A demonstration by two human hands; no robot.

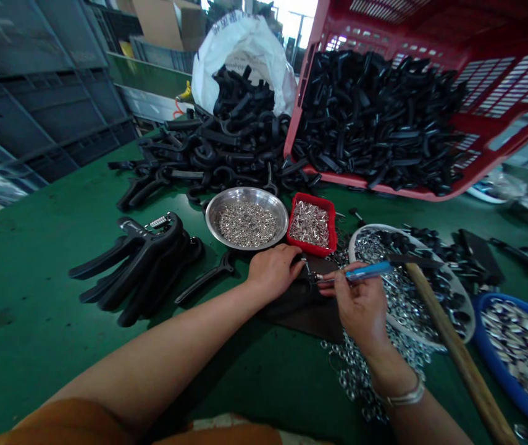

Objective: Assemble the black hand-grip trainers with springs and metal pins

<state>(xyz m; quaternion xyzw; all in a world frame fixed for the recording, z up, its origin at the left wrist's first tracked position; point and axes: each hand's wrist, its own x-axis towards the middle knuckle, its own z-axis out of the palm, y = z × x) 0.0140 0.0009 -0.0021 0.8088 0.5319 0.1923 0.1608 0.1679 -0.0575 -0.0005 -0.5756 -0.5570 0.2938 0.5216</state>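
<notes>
My left hand (273, 271) is closed over a dark pad, its fingertips pinching at a small metal part I cannot fully make out. Opposite it, my right hand (363, 306) grips a blue-handled screwdriver (368, 271), pointed left towards a small coil spring (318, 277) by the left fingertips. Just beyond the hands are a steel bowl (215, 232) of tiny metal pieces and a red tray (332, 232) of small pins. One loose black handle (205, 279) lies left of my left hand. Further left, several black hand grips (136, 259) with springs are stacked.
A red crate (298, 117) full of black parts lies tipped at the back, beside a heap of black handles (208, 148) and a white sack (203, 74). To the right are a white tray (467, 309) of hardware, a wooden-handled hammer (458, 346), a blue basin (486, 334) and scattered nuts (360, 377).
</notes>
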